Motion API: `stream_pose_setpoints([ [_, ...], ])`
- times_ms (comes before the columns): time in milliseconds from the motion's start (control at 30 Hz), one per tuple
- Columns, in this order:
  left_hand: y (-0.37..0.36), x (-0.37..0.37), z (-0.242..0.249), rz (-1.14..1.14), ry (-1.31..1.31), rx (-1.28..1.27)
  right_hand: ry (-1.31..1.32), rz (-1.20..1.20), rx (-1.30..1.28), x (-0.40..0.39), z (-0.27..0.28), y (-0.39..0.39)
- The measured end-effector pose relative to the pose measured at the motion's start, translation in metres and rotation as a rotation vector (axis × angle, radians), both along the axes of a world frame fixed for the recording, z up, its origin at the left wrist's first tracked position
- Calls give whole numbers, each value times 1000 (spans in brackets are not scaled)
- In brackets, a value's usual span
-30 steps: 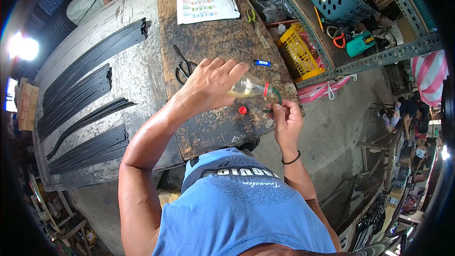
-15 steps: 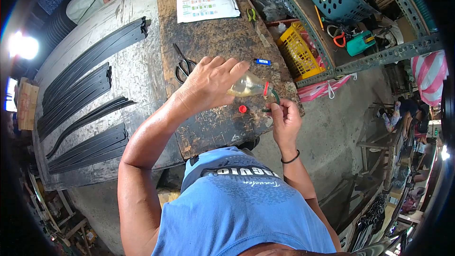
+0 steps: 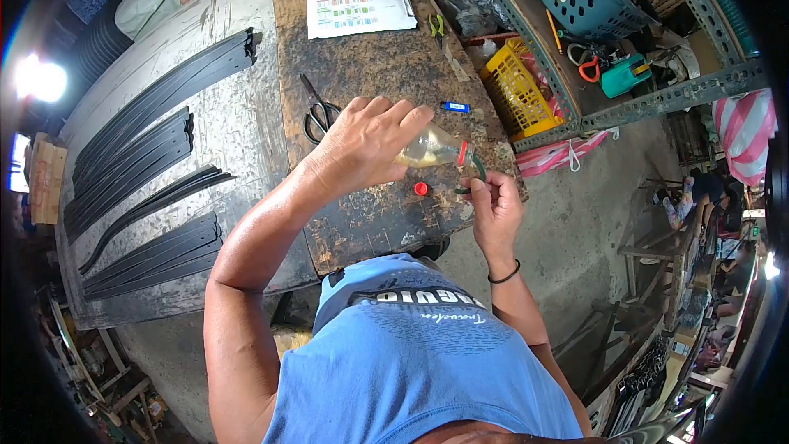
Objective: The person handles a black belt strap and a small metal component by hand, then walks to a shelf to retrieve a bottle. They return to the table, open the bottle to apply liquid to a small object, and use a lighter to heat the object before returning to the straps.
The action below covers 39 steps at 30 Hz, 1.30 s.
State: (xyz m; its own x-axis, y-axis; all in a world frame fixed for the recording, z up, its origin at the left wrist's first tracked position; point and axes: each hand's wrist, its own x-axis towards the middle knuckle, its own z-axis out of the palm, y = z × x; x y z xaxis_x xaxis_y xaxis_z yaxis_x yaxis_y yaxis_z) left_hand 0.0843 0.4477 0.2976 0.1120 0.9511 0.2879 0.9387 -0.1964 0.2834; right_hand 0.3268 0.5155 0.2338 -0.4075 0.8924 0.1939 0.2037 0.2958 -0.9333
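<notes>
Since a second ago the bottle, gripped tilted by the left hand, is barely moved; the green ring is pinched at its mouth by the right hand, above the red cap.

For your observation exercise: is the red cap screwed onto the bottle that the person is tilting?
No: the red cap lies loose on the workbench, below the tilted bottle in the left hand.

You were in a workshop: scarred workbench, black rubber strips, scissors, steel-angle shelving holding tools.
</notes>
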Motion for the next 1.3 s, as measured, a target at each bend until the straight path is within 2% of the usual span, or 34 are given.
stream_pose_setpoints([
  [233, -1, 0, 0, 0, -14, 33, 133, -6, -104, 0, -2, 1],
  [433, 0, 0, 3, -5, 0, -6, -12, 6, 25, 1, -5, 2],
  [567, 1, 0, 0, 0, 1, 19, 8, 0, -8, -1, -2, 1],
  [633, 1, -1, 0, 2, 3, 33, 116, -11, -72, -3, -1, 1],
  [767, 2, -1, 1, 1, -12, 10, 107, -7, -73, -3, 4, 3],
  [833, 1, -1, 2, -1, -2, 15, 9, 7, -23, -2, 2, 4],
  [1067, 2, -3, 0, 5, -1, 18, 45, -6, -18, -5, 5, 3],
  [1167, 3, -3, -1, -18, 39, 163, 61, 1, -23, -4, 4, 4],
  [1233, 3, -2, 1, 8, 6, 14, -20, -1, 29, -4, 4, 4],
  [1300, 2, -3, 0, 7, 3, 15, -42, 0, 48, -5, 7, 3],
])
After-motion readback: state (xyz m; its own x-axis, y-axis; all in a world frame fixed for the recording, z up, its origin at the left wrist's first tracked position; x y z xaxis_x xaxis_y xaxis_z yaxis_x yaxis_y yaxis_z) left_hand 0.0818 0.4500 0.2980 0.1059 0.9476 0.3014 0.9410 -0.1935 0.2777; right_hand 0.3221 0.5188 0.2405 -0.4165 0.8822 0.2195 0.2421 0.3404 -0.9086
